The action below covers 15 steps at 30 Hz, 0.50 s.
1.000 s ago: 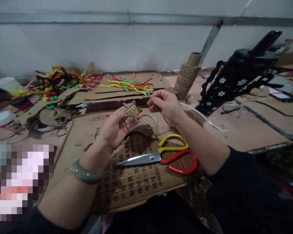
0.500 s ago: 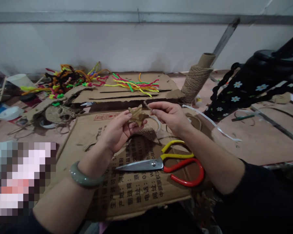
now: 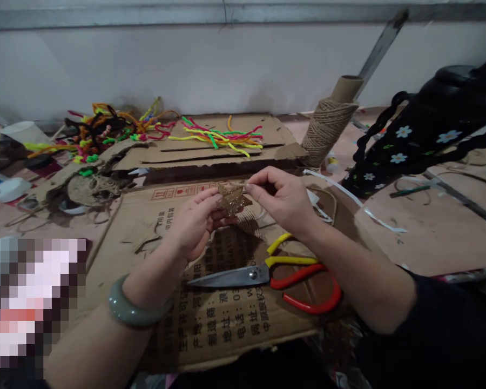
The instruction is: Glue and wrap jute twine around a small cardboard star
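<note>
Above the flattened cardboard sheet (image 3: 227, 319) on the bench (image 3: 429, 232), you hold a small brown star (image 3: 231, 199) between both hands. Containers are few here: a white cup (image 3: 22, 131) stands at the far left edge, and what is inside it cannot be seen. The star sits at the fingertips of your left hand (image 3: 194, 224), pinched between the thumb below and the fingers closed on its left points. Your right hand (image 3: 283, 197) comes in from the other side, thumb and forefinger pressed together on a thin strand at the star's upper right point, so the two hands nearly touch across it. Your left forearm rises from the lower left with a pale green bangle (image 3: 135, 310) on the wrist; your right arm reaches in from the lower right, in a dark sleeve. Just beneath your hands lie scissors (image 3: 267, 273) with red and yellow handles. A spool of twine (image 3: 328, 129) stands behind, near a heap of coloured pipe cleaners (image 3: 218, 138).
</note>
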Each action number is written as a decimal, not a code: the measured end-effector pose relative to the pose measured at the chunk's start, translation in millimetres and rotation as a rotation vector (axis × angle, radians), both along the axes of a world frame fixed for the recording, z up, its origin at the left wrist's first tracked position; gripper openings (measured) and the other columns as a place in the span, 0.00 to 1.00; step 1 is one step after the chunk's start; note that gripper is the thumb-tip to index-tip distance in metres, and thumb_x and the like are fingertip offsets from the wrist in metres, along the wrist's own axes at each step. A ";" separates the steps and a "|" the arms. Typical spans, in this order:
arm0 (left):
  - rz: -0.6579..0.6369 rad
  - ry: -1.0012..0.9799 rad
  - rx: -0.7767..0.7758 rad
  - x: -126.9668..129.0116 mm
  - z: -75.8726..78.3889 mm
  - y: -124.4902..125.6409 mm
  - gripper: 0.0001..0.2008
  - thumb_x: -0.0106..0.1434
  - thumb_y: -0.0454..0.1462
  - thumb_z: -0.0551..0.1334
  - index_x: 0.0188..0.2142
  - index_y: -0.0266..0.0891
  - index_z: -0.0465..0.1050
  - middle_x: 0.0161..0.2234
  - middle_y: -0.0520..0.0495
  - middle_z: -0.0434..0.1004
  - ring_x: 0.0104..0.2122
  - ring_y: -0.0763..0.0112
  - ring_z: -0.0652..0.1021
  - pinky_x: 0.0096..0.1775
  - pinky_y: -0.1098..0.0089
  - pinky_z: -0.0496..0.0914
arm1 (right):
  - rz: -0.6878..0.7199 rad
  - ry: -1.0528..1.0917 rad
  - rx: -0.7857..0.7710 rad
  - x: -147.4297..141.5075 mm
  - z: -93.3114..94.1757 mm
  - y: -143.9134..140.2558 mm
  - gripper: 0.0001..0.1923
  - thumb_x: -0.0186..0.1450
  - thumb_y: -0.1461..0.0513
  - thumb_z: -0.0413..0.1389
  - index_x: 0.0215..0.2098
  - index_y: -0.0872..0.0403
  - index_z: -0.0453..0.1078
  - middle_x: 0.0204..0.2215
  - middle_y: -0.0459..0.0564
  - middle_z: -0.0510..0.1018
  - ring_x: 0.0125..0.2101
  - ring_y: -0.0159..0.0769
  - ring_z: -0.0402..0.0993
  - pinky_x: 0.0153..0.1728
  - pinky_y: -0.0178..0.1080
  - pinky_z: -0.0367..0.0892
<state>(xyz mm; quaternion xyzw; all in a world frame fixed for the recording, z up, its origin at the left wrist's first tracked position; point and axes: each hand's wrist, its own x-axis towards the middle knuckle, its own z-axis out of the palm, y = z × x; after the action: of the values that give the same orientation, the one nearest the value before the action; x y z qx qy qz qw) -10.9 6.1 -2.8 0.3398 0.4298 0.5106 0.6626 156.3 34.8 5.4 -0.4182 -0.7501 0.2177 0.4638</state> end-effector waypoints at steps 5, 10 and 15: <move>0.045 0.033 0.034 6.0 -5.9 -4.4 0.04 0.54 0.33 0.62 0.31 0.38 0.74 0.28 0.51 0.78 0.26 0.74 0.77 0.32 0.72 0.73 | -0.038 -0.130 0.209 -5.7 -1.7 -9.6 0.06 0.59 0.64 0.53 0.24 0.55 0.67 0.22 0.44 0.72 0.24 0.27 0.65 0.27 0.32 0.58; 0.080 0.005 0.044 9.8 -5.5 -6.8 0.02 0.53 0.31 0.62 0.28 0.38 0.74 0.24 0.54 0.75 0.25 0.78 0.74 0.32 0.75 0.71 | -0.025 -0.252 0.255 -10.1 -4.2 -12.6 0.08 0.60 0.63 0.50 0.24 0.55 0.67 0.22 0.45 0.72 0.24 0.28 0.66 0.28 0.33 0.58; 0.120 -0.006 0.044 12.1 -3.0 -8.4 0.02 0.54 0.32 0.63 0.29 0.37 0.74 0.26 0.53 0.76 0.26 0.76 0.75 0.33 0.75 0.70 | -0.027 -0.287 0.230 -10.6 -3.9 -14.6 0.08 0.61 0.63 0.49 0.25 0.55 0.67 0.23 0.46 0.73 0.25 0.29 0.67 0.28 0.33 0.59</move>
<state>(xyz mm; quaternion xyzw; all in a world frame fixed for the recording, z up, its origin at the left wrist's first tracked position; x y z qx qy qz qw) 1.3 -2.3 -5.8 0.3266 0.4361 0.5596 0.6245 145.7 20.2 1.5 -0.3990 -0.8229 0.0624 0.3996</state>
